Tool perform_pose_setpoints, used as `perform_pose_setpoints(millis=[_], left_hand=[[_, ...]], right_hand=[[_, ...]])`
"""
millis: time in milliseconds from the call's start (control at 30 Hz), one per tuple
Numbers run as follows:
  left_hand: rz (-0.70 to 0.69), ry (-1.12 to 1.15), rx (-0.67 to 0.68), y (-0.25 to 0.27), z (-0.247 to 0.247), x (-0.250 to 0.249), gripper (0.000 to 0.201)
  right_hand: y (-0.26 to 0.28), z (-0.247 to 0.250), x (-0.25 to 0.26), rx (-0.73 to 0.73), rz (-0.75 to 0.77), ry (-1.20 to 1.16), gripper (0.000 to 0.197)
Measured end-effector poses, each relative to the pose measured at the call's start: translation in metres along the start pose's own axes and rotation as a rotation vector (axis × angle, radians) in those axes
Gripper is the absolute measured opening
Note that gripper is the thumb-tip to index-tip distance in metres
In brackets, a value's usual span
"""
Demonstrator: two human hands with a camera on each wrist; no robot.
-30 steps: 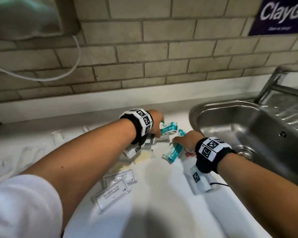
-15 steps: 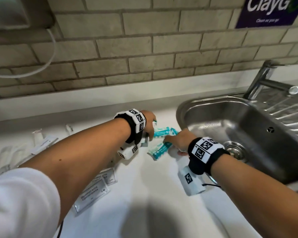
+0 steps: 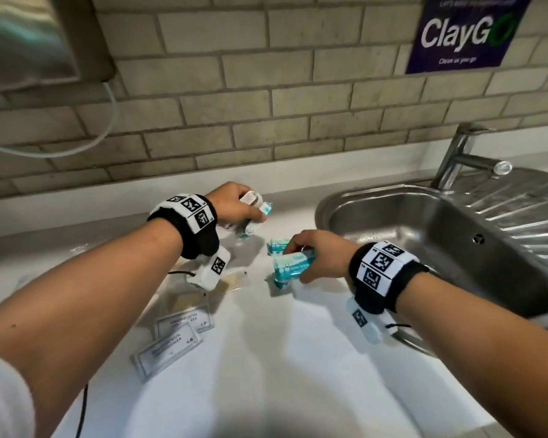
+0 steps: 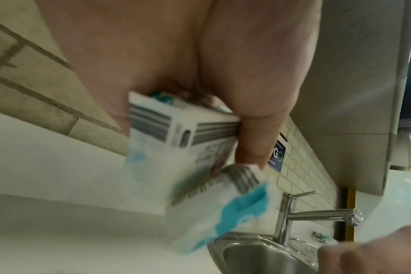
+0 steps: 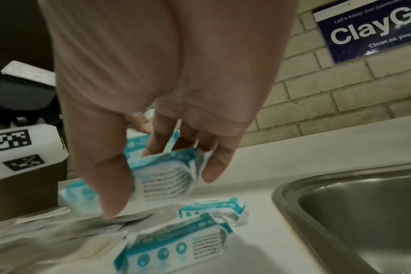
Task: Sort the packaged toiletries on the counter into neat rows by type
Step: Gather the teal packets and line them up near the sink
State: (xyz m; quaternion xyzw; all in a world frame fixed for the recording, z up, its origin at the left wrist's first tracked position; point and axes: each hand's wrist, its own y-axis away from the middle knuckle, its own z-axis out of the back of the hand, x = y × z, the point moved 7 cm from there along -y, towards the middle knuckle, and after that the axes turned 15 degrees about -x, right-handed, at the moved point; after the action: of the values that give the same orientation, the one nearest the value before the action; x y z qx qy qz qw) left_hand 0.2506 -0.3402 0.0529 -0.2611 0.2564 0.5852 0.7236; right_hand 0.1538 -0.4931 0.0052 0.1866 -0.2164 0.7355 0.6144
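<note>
My left hand point(image 3: 234, 205) is up off the counter point(image 3: 266, 358) near the back wall, fingers curled round a couple of white-and-teal packets point(image 4: 188, 148); the left wrist view shows the thumb pressed on the edge of one, w/ a second packet blurred below it. My right hand point(image 3: 320, 254) is to the right, just beside the sink point(image 3: 424, 235), pinching another teal packet point(image 5: 169, 178) between thumb and fingers, slightly above the surface. Two more teal packets point(image 5: 176, 246) lie on the counter under that hand, close together. Nearer me, at left, two flat clear sachets w/ printed labels point(image 3: 178, 336) overlap. A tap point(image 3: 469, 159) stands at far right, and a purple ClayGo sign point(image 3: 465, 33) is on the brick wall.
</note>
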Motion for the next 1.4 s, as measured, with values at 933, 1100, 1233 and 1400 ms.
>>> perform_pose_setpoints(millis=[933, 1100, 1233, 1400], left_hand=[[0.124, 0.22, 0.075, -0.007, -0.024, 0.012, 0.037], [0.154, 0.079, 0.114, -0.01, -0.016, 0.024, 0.051], [-0.071, -0.12, 0.067, -0.015, -0.011, 0.023, 0.064], [-0.236, -0.036, -0.102, -0.02, 0.0, 0.022, 0.064]], right_hand=[[-0.054, 0.035, 0.003, -0.175, -0.092, -0.27, 0.029], [-0.067, 0.034, -0.008, -0.186, -0.163, -0.266, 0.023], [-0.075, 0.023, -0.009, -0.173, -0.274, -0.342, 0.016], [-0.081, 0.02, -0.001, -0.233, -0.267, -0.339, 0.006]])
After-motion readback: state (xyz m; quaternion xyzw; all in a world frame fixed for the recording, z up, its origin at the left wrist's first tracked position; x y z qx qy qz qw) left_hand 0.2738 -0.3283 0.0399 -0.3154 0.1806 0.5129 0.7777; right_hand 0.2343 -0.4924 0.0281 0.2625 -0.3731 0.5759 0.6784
